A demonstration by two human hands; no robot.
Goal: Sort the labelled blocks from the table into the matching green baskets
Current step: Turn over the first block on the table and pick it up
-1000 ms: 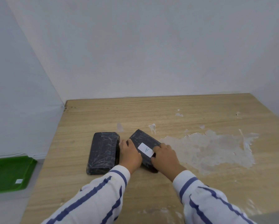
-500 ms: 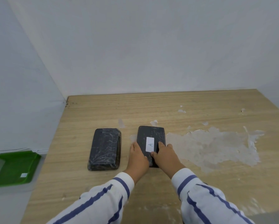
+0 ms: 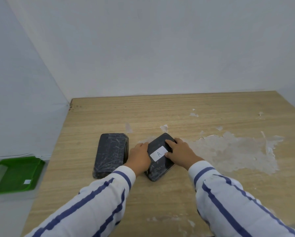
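A black wrapped block with a white label marked "A" (image 3: 158,159) lies on the wooden table (image 3: 177,115), turned at an angle with its far end to the right. My left hand (image 3: 139,157) grips its left side. My right hand (image 3: 179,151) lies over its right side, fingers on top beside the label. A second black block (image 3: 110,153) with no label showing lies flat just left of my left hand. One green basket (image 3: 15,175) with a small white label sits lower, off the table's left edge.
White walls close the table at the back and left. A large patch of peeled white surface (image 3: 237,151) spreads right of the blocks, with small flakes behind them. The table's near edge lies under my striped sleeves.
The labelled block has been rotated clockwise from lying straight to angled, with both hands staying on it. My right hand shifted further up its right side. The other block stayed put.
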